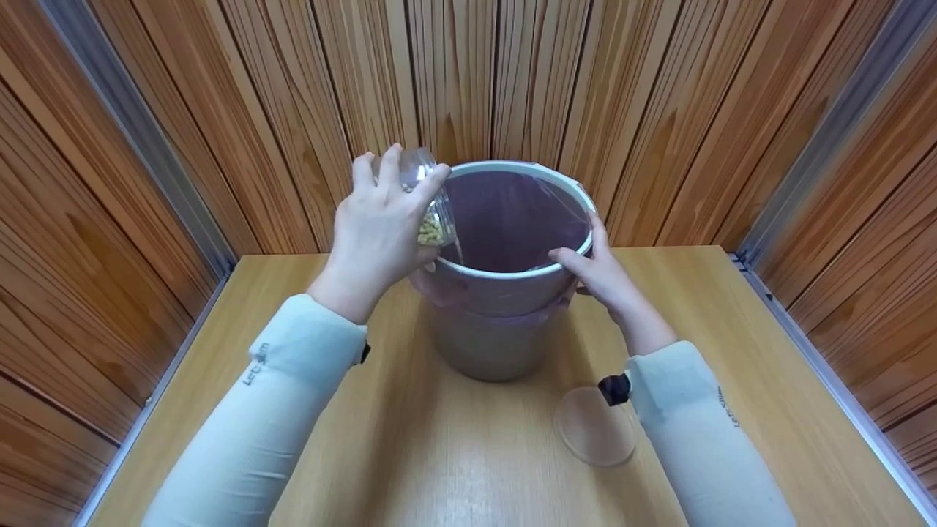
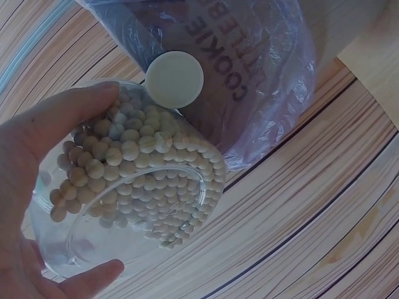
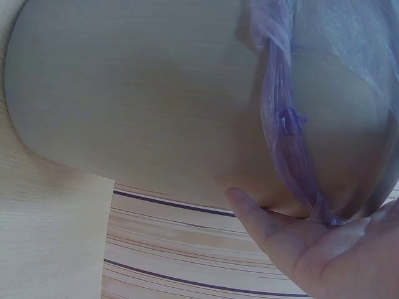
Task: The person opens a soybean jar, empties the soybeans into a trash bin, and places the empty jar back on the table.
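Note:
My left hand (image 1: 384, 223) grips a clear plastic jar (image 2: 68, 243) of small round cream beads (image 2: 131, 146), thumb and fingers spread around its side. The jar is tilted at the left rim of a grey trash can (image 1: 490, 340), its mouth toward the opening. A thin purple bag (image 1: 505, 212) lines the can and folds over its pale rim. At the right rim, my right hand (image 1: 604, 271) holds the can. In the right wrist view, the gathered bag edge (image 3: 290, 137) runs down to that hand.
A clear round lid (image 1: 596, 427) lies on the wooden table (image 1: 454, 454), in front of the can and near my right sleeve. Wood-panelled walls (image 1: 468, 80) stand behind and on both sides. A pale round disc (image 2: 174, 80) shows on the can's side.

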{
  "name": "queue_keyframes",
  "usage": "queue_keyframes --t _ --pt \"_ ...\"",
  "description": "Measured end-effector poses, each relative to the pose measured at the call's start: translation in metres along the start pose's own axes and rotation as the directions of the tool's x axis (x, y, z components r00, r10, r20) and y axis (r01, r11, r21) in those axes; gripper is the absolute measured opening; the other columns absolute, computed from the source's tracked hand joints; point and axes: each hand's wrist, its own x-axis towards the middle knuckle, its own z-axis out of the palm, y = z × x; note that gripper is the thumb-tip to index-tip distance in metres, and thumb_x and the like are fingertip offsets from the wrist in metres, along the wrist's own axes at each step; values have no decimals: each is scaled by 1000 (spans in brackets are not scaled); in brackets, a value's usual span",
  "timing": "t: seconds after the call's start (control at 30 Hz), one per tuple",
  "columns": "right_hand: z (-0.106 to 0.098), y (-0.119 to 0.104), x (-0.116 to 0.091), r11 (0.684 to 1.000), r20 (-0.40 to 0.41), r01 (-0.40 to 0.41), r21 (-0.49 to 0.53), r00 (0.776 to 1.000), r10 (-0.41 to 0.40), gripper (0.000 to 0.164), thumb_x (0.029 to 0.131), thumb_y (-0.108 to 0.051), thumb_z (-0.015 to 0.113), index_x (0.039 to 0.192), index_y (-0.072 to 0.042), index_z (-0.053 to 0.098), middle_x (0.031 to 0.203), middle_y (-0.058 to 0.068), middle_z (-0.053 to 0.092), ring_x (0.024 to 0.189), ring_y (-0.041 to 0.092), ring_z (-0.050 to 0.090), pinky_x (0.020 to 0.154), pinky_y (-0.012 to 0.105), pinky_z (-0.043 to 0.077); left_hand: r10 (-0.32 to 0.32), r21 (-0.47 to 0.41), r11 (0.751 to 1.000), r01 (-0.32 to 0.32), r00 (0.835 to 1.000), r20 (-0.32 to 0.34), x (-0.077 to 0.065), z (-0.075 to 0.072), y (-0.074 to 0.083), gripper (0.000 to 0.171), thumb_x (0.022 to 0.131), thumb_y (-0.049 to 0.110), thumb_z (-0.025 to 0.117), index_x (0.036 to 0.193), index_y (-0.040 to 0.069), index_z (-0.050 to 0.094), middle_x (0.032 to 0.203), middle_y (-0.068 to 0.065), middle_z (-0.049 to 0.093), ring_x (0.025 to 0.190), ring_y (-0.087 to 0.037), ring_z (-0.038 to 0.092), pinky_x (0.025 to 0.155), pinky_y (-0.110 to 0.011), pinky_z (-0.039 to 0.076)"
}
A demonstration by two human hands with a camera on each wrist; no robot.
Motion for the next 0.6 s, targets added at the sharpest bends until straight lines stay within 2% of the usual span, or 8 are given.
queue_keyframes --t 0.33,0.6 --pt "-1 1 0 1000 1 -15 2 1000 15 99 91 -32 57 157 -28 -15 165 19 -6 150 42 14 112 66 31 19 16 1000 -19 1000 -17 0 1 3 91 69 47 87 146 31 43 152 -26 38 133 -51 38 73 -52 61" --pt "0 1 2 1000 -4 -18 7 1000 18 98 90 -32 58 157 -28 -13 165 18 -3 149 43 18 110 67 33 51 91 995 -50 999 -17 2 2 7 89 70 44 87 146 32 43 151 -25 39 134 -50 38 66 -48 62"
